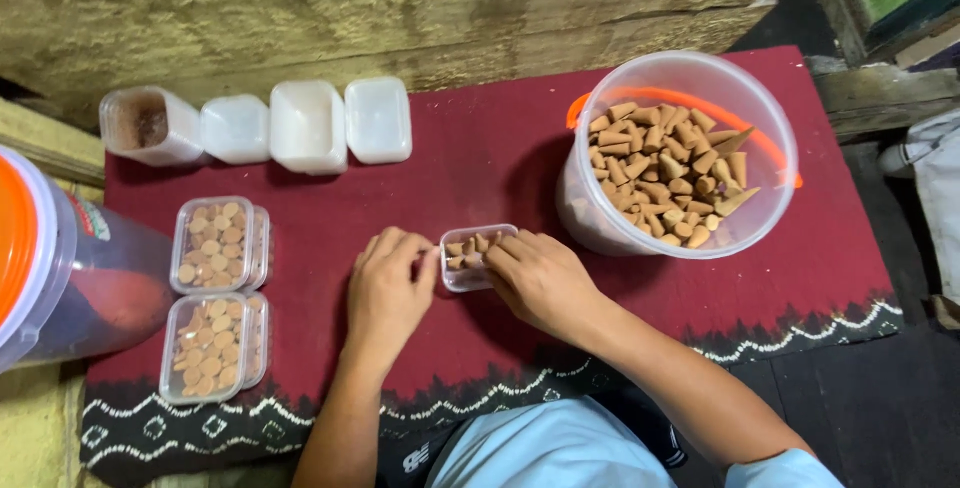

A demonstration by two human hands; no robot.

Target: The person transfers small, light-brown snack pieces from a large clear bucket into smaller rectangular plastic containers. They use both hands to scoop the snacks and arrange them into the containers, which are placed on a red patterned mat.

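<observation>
A small clear plastic box lies on the red cloth at the centre, partly filled with brown cones. My left hand steadies its left side, fingers curled against the wall. My right hand rests over the box's right side, fingertips among the cones; whether it pinches one is hidden. A large clear bucket with many brown cones stands just right of the box.
Two filled, closed boxes lie at the left. Several empty white boxes stand in a row at the back by the stone wall. A large lidded container with an orange lid sits at the far left.
</observation>
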